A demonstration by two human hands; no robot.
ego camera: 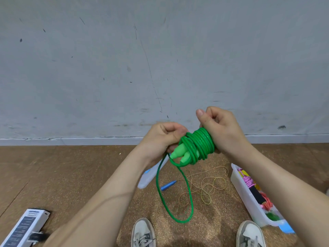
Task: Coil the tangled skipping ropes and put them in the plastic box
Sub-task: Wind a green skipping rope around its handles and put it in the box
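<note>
Both hands are up at chest height. The right hand (220, 129) grips the far end of the green skipping rope (203, 143), coiled round its pale handles (178, 152). The left hand (163, 138) pinches the rope beside the coil (loose loop hangs down). The plastic box (243, 191) sits on the floor to the right, and a yellow rope (204, 189) lies tangled beside it.

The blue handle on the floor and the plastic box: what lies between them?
In the head view, a tangled yellowish rope lies on the mat between the blue handle and the plastic box.
</note>
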